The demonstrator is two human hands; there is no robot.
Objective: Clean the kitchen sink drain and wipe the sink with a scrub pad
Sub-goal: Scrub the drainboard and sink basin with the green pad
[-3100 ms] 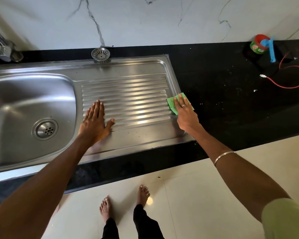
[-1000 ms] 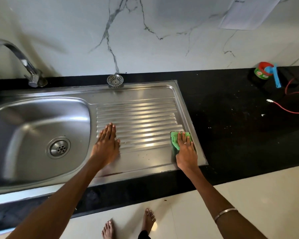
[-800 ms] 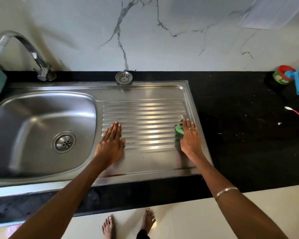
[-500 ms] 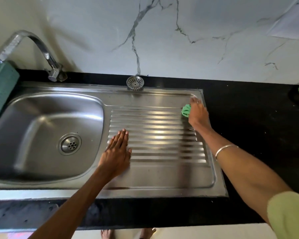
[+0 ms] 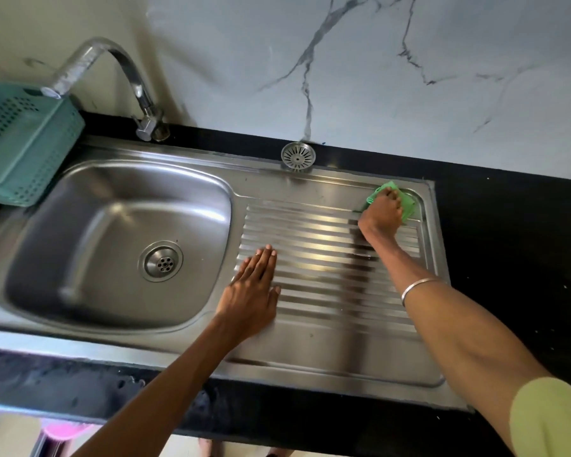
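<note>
Pressing the soft, light scrub pad [image 5: 408, 202] under curled fingers, the right hand [image 5: 383, 214] bunches it; left hand [image 5: 252, 296] lies spread flat on the sink [image 5: 327, 354]

Colours we see around the sink

Green scrub pad [image 5: 408, 202], silver ribbed drainboard [image 5: 327, 258], black countertop [image 5: 508, 245], white grey-veined marble wall [image 5: 343, 67], teal perforated basket [image 5: 23, 143], yellow-green sleeve [image 5: 554, 420].
</note>
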